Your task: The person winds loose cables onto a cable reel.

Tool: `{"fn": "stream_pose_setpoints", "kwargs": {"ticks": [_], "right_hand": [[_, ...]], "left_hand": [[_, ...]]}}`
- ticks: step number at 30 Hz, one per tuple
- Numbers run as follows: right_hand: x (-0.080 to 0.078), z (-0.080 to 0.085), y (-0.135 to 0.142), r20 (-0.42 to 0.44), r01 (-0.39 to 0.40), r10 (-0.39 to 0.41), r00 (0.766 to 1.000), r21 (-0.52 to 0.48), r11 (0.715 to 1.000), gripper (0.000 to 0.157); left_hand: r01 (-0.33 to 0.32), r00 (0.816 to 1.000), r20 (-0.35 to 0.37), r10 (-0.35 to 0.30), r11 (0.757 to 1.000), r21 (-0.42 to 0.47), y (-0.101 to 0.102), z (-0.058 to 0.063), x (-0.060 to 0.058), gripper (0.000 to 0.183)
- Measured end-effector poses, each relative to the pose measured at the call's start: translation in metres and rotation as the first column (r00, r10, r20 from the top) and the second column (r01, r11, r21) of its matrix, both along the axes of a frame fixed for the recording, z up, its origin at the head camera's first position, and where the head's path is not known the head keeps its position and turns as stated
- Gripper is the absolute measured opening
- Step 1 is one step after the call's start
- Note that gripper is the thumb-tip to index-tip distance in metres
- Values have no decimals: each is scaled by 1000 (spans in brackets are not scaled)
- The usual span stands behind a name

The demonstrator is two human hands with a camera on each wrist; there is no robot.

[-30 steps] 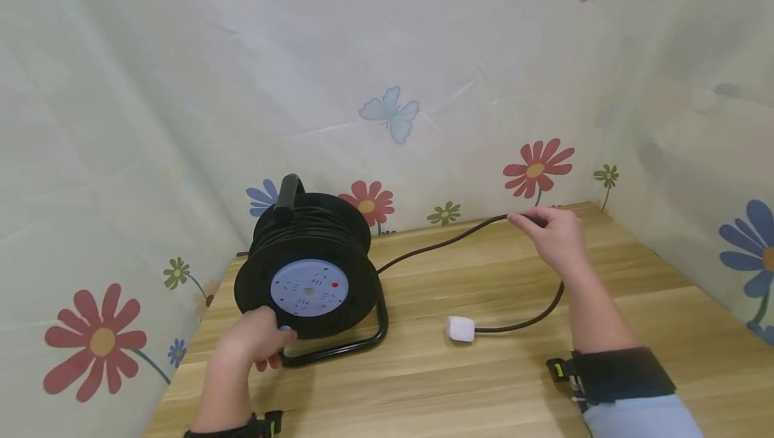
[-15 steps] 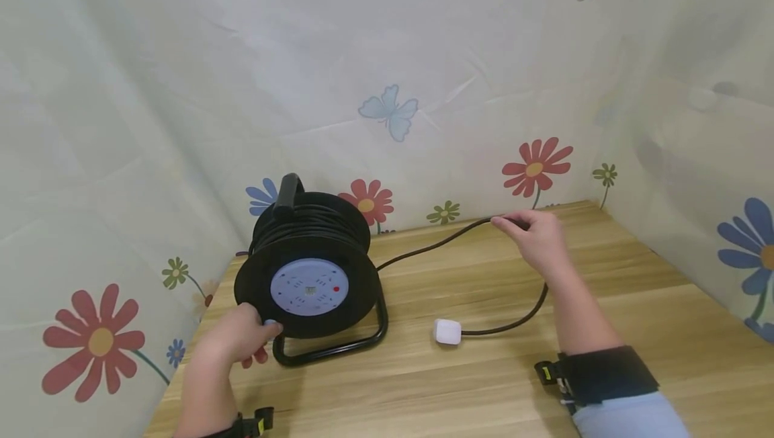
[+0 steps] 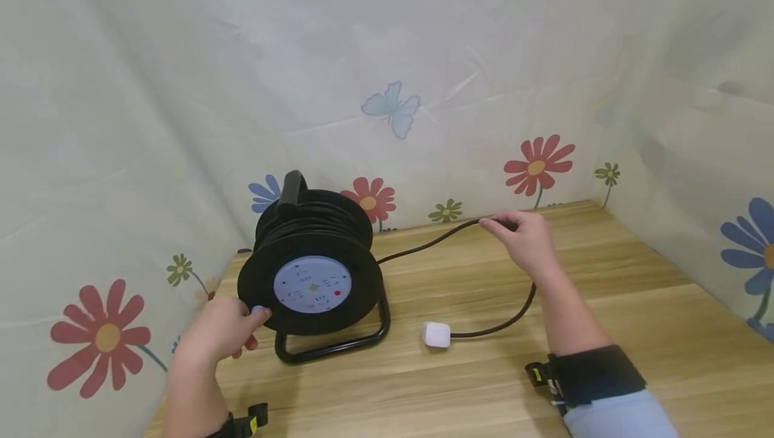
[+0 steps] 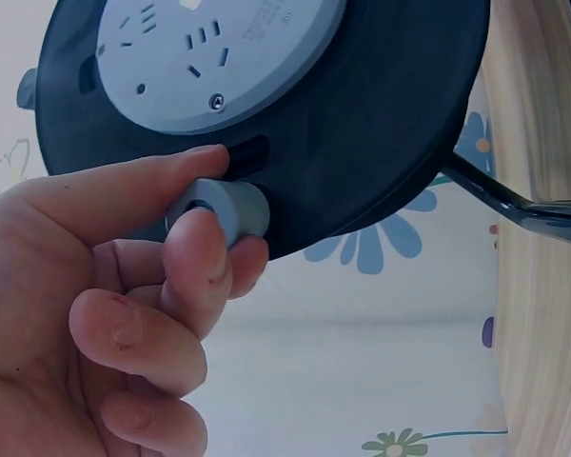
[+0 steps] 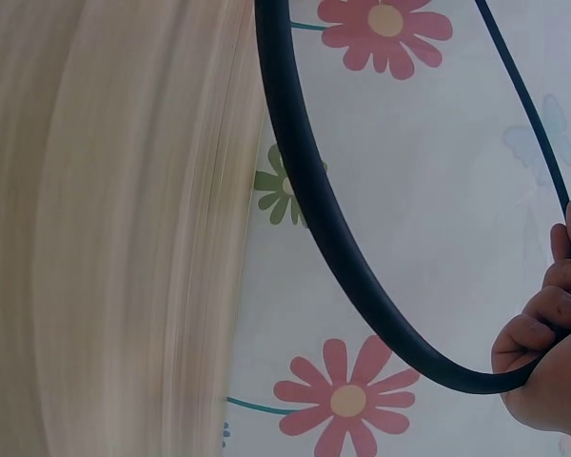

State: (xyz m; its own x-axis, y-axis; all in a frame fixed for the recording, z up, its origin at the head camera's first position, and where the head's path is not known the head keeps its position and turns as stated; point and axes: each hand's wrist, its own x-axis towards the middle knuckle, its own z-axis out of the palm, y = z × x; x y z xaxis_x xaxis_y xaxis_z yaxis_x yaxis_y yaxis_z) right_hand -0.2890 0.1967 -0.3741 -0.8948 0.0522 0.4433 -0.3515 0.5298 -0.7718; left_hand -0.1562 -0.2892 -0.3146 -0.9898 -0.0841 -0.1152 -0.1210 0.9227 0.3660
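A black cable reel point(image 3: 314, 283) with a pale socket face point(image 3: 311, 283) stands at the left of the table. My left hand point(image 3: 226, 327) pinches the grey knob point(image 4: 233, 209) near the rim of the reel's front disc, thumb and fingers around it in the left wrist view. From the reel a black cable point(image 3: 423, 246) runs right to my right hand point(image 3: 526, 240), which grips it above the table. Past that hand the cable loops down and back to a white plug point(image 3: 437, 335) on the tabletop. In the right wrist view the curled fingers point(image 5: 552, 309) wrap the cable.
The reel's tube stand point(image 3: 338, 349) rests on the wooden table point(image 3: 471, 398), and its carrying handle point(image 3: 292, 189) rises at the top. A flower-printed cloth point(image 3: 459, 55) hangs close behind and along both sides of the table.
The reel's front disc has turned clockwise, my left hand moving up and left with the knob. My right hand has come left toward the reel, and the white plug has slid left.
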Motion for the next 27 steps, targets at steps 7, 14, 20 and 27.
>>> {"fn": "stream_pose_setpoints", "kwargs": {"ticks": [7,14,20,27], "right_hand": [[-2,-2,-9,9,-32,32,999,-10,999,43],[-2,-4,-20,20,-66,66,998,-9,998,44],[-1,-5,-28,7,-92,92,996,13,996,39],[-1,-5,-40,12,-150,149,989,49,988,36]], "left_hand": [[-19,998,-68,18,1000,-11,-2,7,3,49],[-67,987,-144,68,998,14,-2,12,6,48],[-105,969,-222,105,994,14,5,17,7,47],[-154,921,-362,146,988,9,16,20,10,45]]}}
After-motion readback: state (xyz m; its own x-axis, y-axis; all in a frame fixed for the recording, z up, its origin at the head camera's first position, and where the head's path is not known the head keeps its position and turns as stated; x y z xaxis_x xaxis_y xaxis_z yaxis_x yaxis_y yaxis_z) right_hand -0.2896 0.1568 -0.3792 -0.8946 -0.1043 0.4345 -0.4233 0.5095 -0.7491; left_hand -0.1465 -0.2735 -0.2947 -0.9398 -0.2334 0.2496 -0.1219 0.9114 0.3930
